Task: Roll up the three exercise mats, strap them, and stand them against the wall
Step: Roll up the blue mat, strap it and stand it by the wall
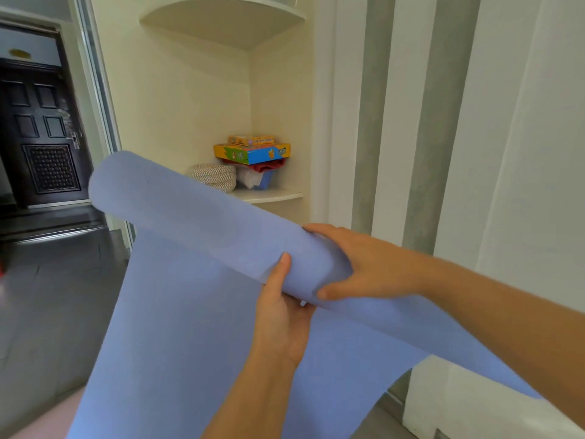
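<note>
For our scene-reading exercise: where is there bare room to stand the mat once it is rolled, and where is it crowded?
Bare: the dark floor between the mat and the door. The striped wall right of the shelf is also bare, though its foot is hidden. Crowded: the shelf, mostly taken up by a rope coil and stacked boxes.

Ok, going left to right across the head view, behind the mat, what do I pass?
The dark door → woven rope coil → stack of colourful boxes → grey wall stripes. The blue mat spans most of that, so it's left out.
</note>
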Tool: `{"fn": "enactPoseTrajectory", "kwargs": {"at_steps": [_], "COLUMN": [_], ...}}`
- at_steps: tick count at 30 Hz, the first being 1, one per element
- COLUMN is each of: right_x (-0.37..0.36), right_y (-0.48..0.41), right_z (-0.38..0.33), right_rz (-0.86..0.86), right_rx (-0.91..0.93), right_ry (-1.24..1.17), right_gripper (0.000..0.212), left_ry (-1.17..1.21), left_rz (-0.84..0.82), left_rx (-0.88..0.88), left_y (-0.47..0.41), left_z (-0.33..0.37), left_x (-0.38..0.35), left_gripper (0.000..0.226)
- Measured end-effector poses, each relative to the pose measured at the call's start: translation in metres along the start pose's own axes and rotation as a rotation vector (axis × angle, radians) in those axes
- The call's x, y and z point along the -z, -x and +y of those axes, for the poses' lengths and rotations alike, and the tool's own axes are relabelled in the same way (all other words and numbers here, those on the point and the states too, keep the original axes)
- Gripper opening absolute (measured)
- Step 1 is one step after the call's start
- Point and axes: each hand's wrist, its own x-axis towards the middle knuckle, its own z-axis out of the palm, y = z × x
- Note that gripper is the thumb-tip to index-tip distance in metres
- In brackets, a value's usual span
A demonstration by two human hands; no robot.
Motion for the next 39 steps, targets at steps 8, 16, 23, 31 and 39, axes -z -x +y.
{"fn": "enactPoseTrajectory", "kwargs": {"at_steps": [8,16,23,31,39], "right_x": [0.019,-0.005,-0.049,-0.012,0.022], "right_y": [-0.014,-0.006,0.001,-0.006,-0.032], "right_z": [0.007,0.006,0.004,0.017,0.022], "right_rz": [-0.065,0.219,0.395,0.107,-0.35], "right_rx": [-0.042,-0.108,-0.173,-0.064,-0.199], "right_ry": [-0.22,-0.082,0.022,-0.224,-0.368], "right_gripper": [0.081,0.089,0.093,0.08,0.068], "left_ry": [0.017,-0.274,-0.338,-0.197,-0.123], "left_rz": [-0.137,0.006,0.004,0.072,0.034], "left_rx": [-0.044,-0.047,0.08,-0.008,0.005], "left_y": [0.001,-0.002,0.0,0.002,0.002], "left_z": [-0.005,0.001,0.006,0.006,-0.014], "left_x": [-0.005,0.003,0.009,0.006,-0.002], "left_gripper": [0.039,0.052,0.041,0.039,0.047]}}
